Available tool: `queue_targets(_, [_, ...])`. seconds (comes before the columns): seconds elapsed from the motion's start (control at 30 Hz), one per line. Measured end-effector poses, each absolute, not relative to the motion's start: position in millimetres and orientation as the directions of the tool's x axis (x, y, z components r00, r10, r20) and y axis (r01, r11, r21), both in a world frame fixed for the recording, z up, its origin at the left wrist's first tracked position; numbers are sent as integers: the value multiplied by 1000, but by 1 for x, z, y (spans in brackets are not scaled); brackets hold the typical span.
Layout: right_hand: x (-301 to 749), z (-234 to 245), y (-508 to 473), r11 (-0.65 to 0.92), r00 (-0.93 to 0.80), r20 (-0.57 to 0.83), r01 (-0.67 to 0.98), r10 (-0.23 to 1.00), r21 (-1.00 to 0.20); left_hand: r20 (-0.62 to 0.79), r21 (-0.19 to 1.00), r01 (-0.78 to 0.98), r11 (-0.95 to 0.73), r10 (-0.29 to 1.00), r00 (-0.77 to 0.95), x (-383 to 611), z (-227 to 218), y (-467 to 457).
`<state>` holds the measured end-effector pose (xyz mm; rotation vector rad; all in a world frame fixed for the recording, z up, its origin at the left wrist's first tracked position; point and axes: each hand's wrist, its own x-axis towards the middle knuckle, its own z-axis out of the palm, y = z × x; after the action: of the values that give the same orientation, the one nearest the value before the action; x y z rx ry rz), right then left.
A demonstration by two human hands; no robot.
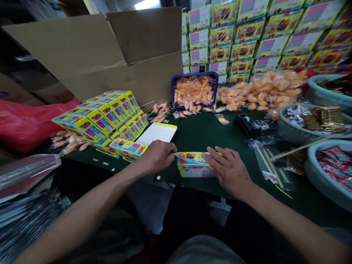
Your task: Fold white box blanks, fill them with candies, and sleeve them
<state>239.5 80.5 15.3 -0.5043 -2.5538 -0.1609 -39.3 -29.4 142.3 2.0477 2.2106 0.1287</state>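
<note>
A small yellow printed box (192, 165) lies on the dark green table (209, 132) near its front edge. My left hand (156, 156) is closed, pinching the box's left flap. My right hand (229, 170) rests on the box's right side with its fingers stretched flat over the lid. An open box with a white inner flap (137, 145) sits just left of my left hand, against a stack of the same yellow boxes (103, 113).
A large open cardboard carton (115, 55) stands behind. A blue basket of orange packets (194, 91), a loose heap of them (264, 90) and a tape dispenser (246, 124) lie beyond. Grey bowls of wrapped sweets (313, 123) crowd the right. Stacked boxes (255, 33) form the back wall.
</note>
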Motion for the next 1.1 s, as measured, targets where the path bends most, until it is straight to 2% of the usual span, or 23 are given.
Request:
queue_targets(0.13, [239,15,80,920,-792,517,391,325,20,-110,396,890,227,974,-200,-31,155,-17])
queue_targets(0.3, [239,15,81,921,-785,532,388,317,24,-111,487,828,279,960,-258,-32,143,-18])
queue_targets(0.5, [237,18,80,918,-779,538,396,323,23,54,673,698,244,925,-376,-29,108,-37])
queue_targets(0.6, [239,19,78,918,-789,523,395,321,33,137,731,658,181,905,-402,-26,94,-52])
queue_targets(0.73, [241,23,75,919,-804,500,393,321,42,250,682,731,20,933,-259,-32,80,-76])
queue_targets(0.9, [242,31,74,918,-812,474,396,339,22,434,422,880,-219,901,16,-45,63,-90])
queue_targets(1.0, [243,35,74,913,-815,458,408,354,22,407,352,894,-278,906,122,-47,56,-91])
queue_targets(1.1, [243,35,74,908,-823,438,417,362,34,309,384,873,-301,933,186,-44,50,-92])
